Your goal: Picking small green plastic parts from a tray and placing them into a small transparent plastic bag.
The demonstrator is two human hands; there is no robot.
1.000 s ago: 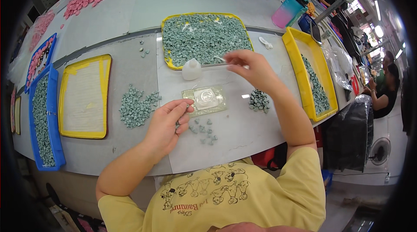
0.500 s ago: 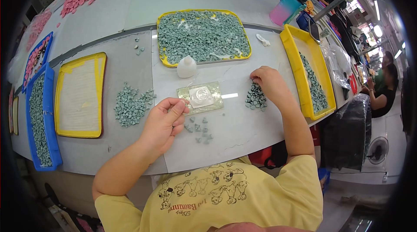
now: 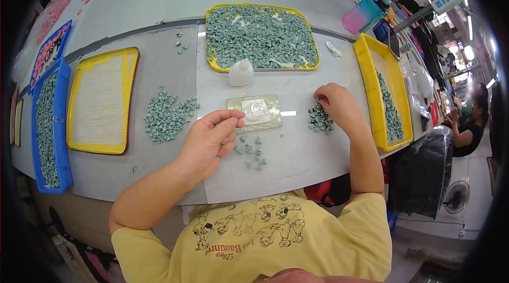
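My left hand (image 3: 211, 137) is closed, thumb and forefinger pinched at the left edge of a small pale-green pad (image 3: 273, 115). Whatever lies between those fingertips is too small to make out. On the pad rests a white square with a round clear dish (image 3: 257, 108). My right hand (image 3: 338, 103) reaches to the top of a small pile of dark-and-green pieces (image 3: 321, 120), fingertips pinched together; what they hold is hidden. Several loose grey-green pieces (image 3: 253, 150) lie just below the pad. Behind it stands a white squeeze bottle (image 3: 241, 73).
Beyond the bottle is a yellow-rimmed tray (image 3: 317, 60) full of green pieces. A larger green heap (image 3: 168, 116) lies left of my left hand. Farther left are a yellow-framed tray (image 3: 102, 102) and a blue bin (image 3: 64, 140); a yellow bin (image 3: 375, 100) stands at right.
The whole view has shifted, so the table's things appear a little higher and farther right. Both hands keep nearly the same places, beside the pad and at the dark-green pile.
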